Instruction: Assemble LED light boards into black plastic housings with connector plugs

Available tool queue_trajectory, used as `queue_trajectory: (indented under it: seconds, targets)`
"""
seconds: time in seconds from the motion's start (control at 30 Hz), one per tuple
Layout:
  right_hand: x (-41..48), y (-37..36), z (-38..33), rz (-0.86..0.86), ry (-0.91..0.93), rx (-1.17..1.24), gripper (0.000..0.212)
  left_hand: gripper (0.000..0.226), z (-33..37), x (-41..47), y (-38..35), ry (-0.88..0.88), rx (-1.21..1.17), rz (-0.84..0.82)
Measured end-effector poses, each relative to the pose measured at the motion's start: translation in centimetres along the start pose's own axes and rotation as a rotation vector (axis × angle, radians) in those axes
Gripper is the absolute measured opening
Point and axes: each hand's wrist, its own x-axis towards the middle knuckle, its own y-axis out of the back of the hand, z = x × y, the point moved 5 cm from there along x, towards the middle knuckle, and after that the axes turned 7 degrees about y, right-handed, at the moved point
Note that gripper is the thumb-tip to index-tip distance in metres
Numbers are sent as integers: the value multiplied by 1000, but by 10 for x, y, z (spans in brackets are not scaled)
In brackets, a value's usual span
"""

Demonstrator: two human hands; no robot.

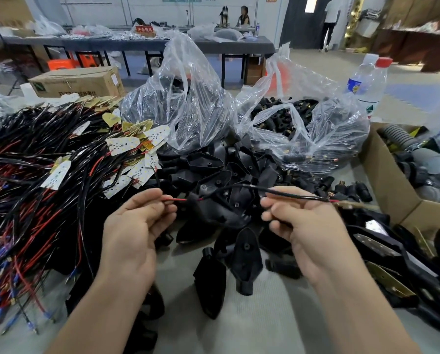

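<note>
At a crowded assembly table (252, 315), a worker's left hand (134, 226) pinches the red end of a cable (241, 186) between thumb and fingertips. The right hand (305, 223) grips the same cable's black sleeve further along, fingers curled round it. Between the hands the cable passes by the neck of a black housing (213, 210); whether it runs through the neck cannot be told. That housing sits on top of a heap of loose housings (241, 159) directly behind the hands. To the left sprawls a tangle of wired LED boards (126, 145), red and black leads spilling toward the table's edge. Two clear plastic bags stand behind the heap: one (185, 98) holds dark parts, the other (316, 139) holds connector plugs (282, 111). Two water bottles (367, 83) and an open cardboard box (390, 190) crowd the right side.
</note>
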Motion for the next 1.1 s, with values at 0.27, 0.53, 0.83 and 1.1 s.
queue_trajectory:
  seconds: [0.27,0.53,0.83,1.1]
  targets:
    - [-7,-23,6,-220,-8,128,51,40,-24,-10,-29,307,10,-320]
    - [-25,-53,8,-479,289,-734,55,31,-26,-12,-34,317,-151,-330]
    - [-21,-38,4,-415,188,-846,40,52,-6,-20,-31,-161,7,-293]
    - [-18,-36,-2,-285,230,-445,45,29,-4,-23,-24,-358,850,-3]
